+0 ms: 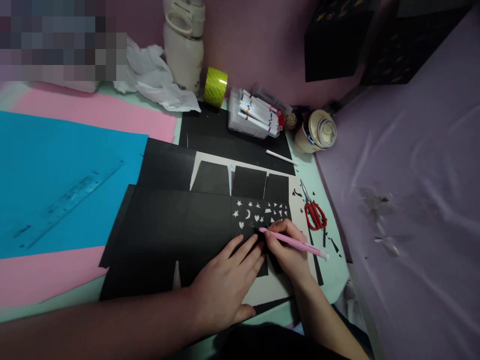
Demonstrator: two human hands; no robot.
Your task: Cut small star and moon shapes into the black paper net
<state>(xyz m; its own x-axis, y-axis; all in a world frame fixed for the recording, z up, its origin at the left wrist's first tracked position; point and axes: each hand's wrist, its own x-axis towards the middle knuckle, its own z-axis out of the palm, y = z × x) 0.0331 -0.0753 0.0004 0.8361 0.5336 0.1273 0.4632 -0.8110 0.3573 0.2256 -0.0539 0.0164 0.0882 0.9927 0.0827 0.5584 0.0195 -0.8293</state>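
A black paper sheet (168, 215) with flaps lies on the table, with small stars, a moon, hearts and triangles cut out at its right part. My left hand (228, 280) rests on it, fingers spread flat and holding nothing. In my right hand (288, 250) is a pink pen (296, 242), its tip at the paper just below the cut-out shapes. Pale card (275, 292) shows beneath the black paper. To the right of my right hand lie red-handled scissors (315, 215) among black scraps.
Blue sheet (75, 150) with a clear ruler (75, 202) at left, over pink sheets (108, 107). Behind are white crumpled plastic (153, 80), yellow tape (216, 87), a box of white markers (257, 115), a loose white marker (281, 157) and a round container (315, 132).
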